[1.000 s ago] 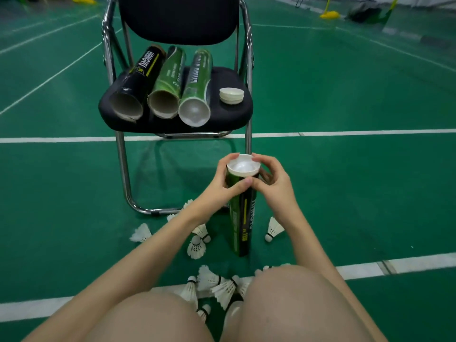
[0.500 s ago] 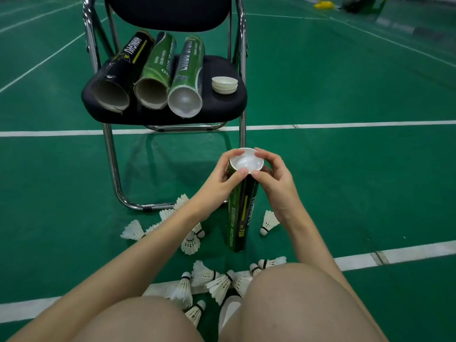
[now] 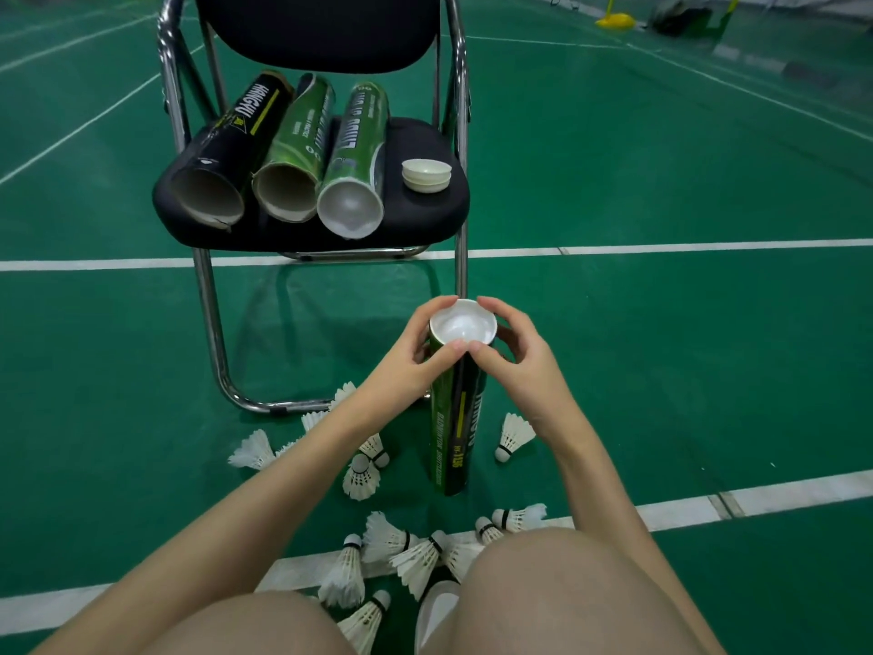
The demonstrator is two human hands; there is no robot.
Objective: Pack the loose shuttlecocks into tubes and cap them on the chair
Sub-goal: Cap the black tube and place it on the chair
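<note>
Now both hands, left hand (image 3: 406, 366) and right hand (image 3: 515, 366), clasp the upright tube (image 3: 456, 432), each grip pinching the white cap (image 3: 463, 323) to seat it squarely. Spare caps (image 3: 426, 174) wait at one o'clock on the chair (image 3: 425, 219).

The floor (image 3: 661, 347) is a green court surface marked with white lines (image 3: 708, 246); one line runs across beyond my knees (image 3: 543, 593) and a second crosses beneath them. A yellow object (image 3: 615, 21) stands at the far right of the court, just beside a dark bag (image 3: 680, 18). A white shoe (image 3: 437, 612) shows between my knees.
</note>
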